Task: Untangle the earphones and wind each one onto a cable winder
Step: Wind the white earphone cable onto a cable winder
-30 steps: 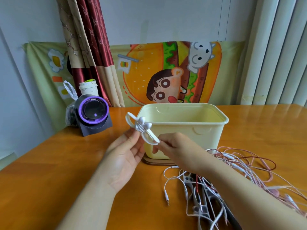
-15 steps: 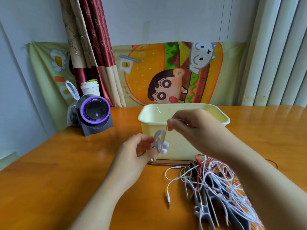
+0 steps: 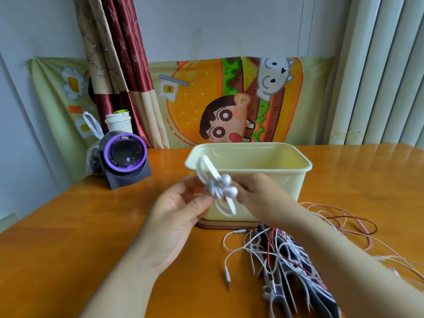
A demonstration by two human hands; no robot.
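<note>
Both hands are holding one finished-looking bundle up in front of the bin: the left hand [image 3: 181, 210] is pinching the white cable winder [image 3: 207, 166] from the left between thumb and fingers, and the right hand [image 3: 259, 198] is curling its fingers onto the white earphone [image 3: 226, 185] wrapped round it, right by the two buds. The bundle is blurred, so I cannot tell whether the cable end is tucked in. It is hanging in the air, tilted, just in front of the cream plastic bin [image 3: 275, 171] and level with its rim, not inside it. My read is that the winding step for this one is closing out. The next move is probably calling for securing the loose end, then lifting the bundle over the rim and letting go, then going back to the pile. The earphone tangle [image 3: 286, 249] is lying on the table to the right of the bin, white, red and pink cables crossing, with spare winders [image 3: 273, 292] buried in it and one jack plug [image 3: 228, 277] trailing out loose. That part is looking far from done. Everything is sitting on an orange wooden table [image 3: 68, 249]. The bin is resting on a brown base [image 3: 224, 226]. At the back left a purple-ringed device [image 3: 125, 157], a paper cup [image 3: 119, 121] and a plastic bag [image 3: 91, 129] are standing near the wall. A red-and-beige curtain [image 3: 119, 65] and a cartoon burger cloth [image 3: 229, 99] are hanging behind, with a pale pleated curtain [image 3: 390, 65] at the right.
</note>
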